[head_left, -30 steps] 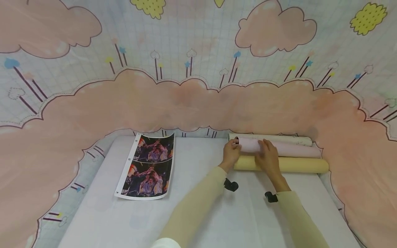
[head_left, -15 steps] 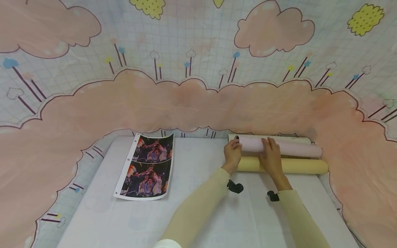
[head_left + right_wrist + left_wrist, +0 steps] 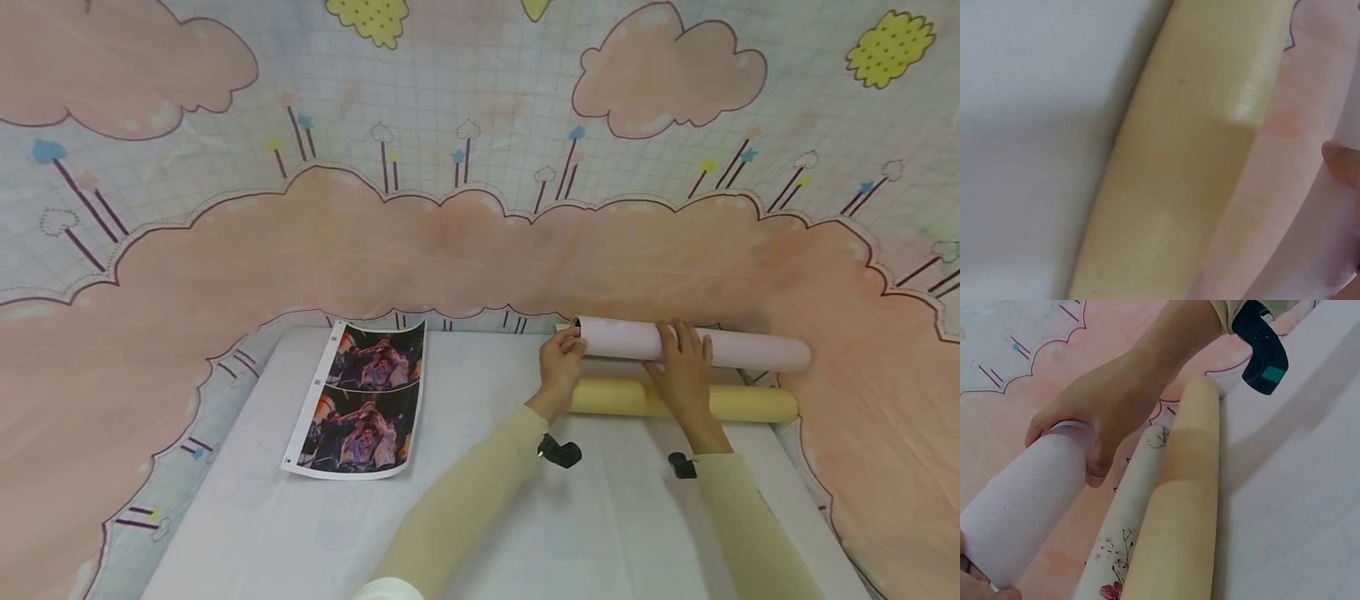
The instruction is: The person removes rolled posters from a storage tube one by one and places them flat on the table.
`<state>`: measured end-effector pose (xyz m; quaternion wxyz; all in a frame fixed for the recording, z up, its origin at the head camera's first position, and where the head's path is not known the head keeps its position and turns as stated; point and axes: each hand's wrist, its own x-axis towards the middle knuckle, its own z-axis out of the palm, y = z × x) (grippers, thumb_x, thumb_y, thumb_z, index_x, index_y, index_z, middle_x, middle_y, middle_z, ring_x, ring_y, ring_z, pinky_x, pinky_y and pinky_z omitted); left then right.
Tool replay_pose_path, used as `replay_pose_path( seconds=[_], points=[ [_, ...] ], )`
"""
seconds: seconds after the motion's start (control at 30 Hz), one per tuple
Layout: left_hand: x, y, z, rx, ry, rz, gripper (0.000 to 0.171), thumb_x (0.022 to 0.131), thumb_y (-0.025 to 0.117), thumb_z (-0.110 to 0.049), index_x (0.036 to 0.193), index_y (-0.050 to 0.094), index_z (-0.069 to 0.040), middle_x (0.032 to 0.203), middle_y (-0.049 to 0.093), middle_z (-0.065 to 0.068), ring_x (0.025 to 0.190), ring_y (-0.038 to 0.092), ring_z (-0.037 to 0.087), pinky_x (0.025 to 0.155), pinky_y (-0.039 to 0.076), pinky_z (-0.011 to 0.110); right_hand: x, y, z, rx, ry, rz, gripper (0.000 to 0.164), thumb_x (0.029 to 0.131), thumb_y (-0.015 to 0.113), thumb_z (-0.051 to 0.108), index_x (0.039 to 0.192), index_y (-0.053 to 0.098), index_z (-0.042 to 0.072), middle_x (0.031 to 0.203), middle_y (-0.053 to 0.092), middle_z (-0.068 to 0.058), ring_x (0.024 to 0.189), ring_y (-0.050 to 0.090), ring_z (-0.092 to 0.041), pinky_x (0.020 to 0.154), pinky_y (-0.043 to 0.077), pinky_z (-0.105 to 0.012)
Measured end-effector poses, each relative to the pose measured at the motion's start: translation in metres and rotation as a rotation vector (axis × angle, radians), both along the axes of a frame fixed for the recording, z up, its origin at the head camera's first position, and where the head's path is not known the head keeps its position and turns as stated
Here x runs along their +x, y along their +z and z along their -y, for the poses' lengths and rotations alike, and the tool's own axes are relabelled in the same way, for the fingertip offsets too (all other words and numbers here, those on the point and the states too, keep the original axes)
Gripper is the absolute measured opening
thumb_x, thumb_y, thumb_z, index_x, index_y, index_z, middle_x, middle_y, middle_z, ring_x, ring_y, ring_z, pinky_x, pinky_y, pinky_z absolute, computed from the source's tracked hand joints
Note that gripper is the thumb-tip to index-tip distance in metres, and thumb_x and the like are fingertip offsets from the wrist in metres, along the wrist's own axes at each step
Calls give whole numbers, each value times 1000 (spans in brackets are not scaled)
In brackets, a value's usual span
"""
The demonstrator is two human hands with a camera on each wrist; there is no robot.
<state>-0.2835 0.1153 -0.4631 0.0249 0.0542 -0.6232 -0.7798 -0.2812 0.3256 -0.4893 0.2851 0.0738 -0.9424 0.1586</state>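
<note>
A pale pink wallpaper roll (image 3: 630, 340) is held level between both hands, raised off the table at the back right. My left hand (image 3: 561, 367) pinches the rim of its open left end, and only some fingers (image 3: 979, 584) show at the corner of the left wrist view. My right hand (image 3: 684, 375) grips the roll farther right, fingers over the top and thumb on the near side. Below it a yellow roll (image 3: 607, 398) lies on the table. In the left wrist view a white floral roll (image 3: 1141, 487) lies beside the yellow one; the pink roll mostly hides it from the head view.
A curled sheet printed with two photos (image 3: 363, 400) lies on the left of the white table (image 3: 480, 517). Patterned cloth with pink clouds (image 3: 465, 250) hangs right behind the table's back edge. Black wrist devices (image 3: 560, 452) hang under both forearms.
The pink roll has risen from between the other two rolls and shifted slightly right. My right hand has slid up and right with it; my left hand stays at the open end.
</note>
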Motion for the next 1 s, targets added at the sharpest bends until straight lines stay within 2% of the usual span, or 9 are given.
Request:
replay_pose_path(
  seconds=[0.13, 0.27, 0.5, 0.63, 0.8, 1.0],
  points=[
    [3, 0, 5, -3, -16, -25, 22, 91, 65, -1, 112, 71, -4, 98, 74, 12, 83, 63, 4, 74, 51, 17, 4, 6, -3, 59, -10, -14, 80, 69, 88, 15, 138, 45, 11, 143, 43, -22, 136, 35, -44, 112, 15, -71],
    [8, 1, 13, 5, -39, -37, 23, 90, 65, -1, 113, 71, -3, 101, 74, 13, 87, 64, 4, 80, 52, 19, 10, 12, -3, 93, 5, -11, 83, 68, 89, 19, 139, 46, 13, 143, 45, -21, 135, 37, -43, 110, 14, -74],
    [16, -1, 35, -7, -91, -76, 25, 91, 63, 2, 115, 68, 1, 108, 73, 18, 94, 65, 6, 88, 53, 21, 20, 22, 1, 189, 86, -55, 79, 63, 92, 27, 129, 52, 10, 137, 51, -18, 132, 43, -40, 110, 14, -75],
    [22, -3, 47, -26, -116, -92, 26, 91, 63, 1, 117, 67, 2, 112, 72, 20, 98, 66, 9, 92, 53, 25, 27, 23, 4, 236, 136, -72, 79, 65, 90, 32, 132, 53, 12, 131, 56, -17, 125, 49, -38, 110, 18, -71],
    [31, -7, 58, -19, -147, -88, 28, 93, 62, -1, 120, 64, 3, 116, 70, 21, 100, 65, 8, 95, 52, 26, 35, 23, 12, 247, 167, -74, 81, 67, 89, 33, 137, 52, 17, 124, 57, -16, 118, 50, -40, 106, 25, -67],
    [43, -12, 68, 3, -207, -53, 28, 94, 62, -3, 121, 63, 3, 116, 69, 18, 96, 63, 4, 92, 51, 22, 48, 22, 19, 252, 172, -86, 82, 64, 91, 31, 135, 53, 19, 121, 58, -17, 114, 52, -40, 100, 30, -64]
  ],
)
